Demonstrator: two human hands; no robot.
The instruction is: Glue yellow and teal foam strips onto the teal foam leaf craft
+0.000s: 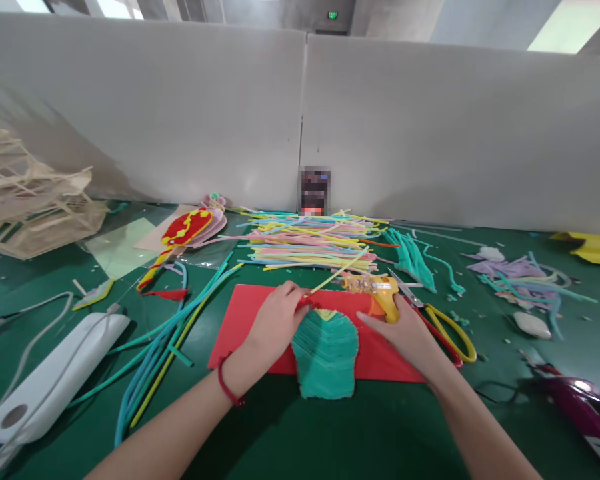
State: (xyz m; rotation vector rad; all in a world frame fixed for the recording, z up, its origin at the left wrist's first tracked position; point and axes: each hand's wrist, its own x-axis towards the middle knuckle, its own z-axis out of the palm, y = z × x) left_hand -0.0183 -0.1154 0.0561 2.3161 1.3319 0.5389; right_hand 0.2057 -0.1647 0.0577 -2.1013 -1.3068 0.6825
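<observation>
Green fuzzy leaf (326,353): scalloped, on red sheet (240,320).
Left hand (275,320): grip pinched yellow strip (337,272).
Right hand (405,330): grip clasped glue gun (375,292).

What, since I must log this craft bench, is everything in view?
table: one, green, beneath everything
red sheet: one, red, centre
scalloped piece: one, teal, on the sheet, overhanging its near edge
glue gun: one, yellow-orange, sheet's far edge
scissors: one pair, yellow and red handles, right of the sheet
strip pile: many, mixed pastels, behind the sheet
long strips: several, teal, blue, yellow, left of the sheet
white device: one, white, near left
purple device: one, purple, near right
wooden frame: one, pale, far left
left hand: one, red wrist cord, fingertips at the scalloped piece's top
right hand: one, against the glue gun's handle
</observation>
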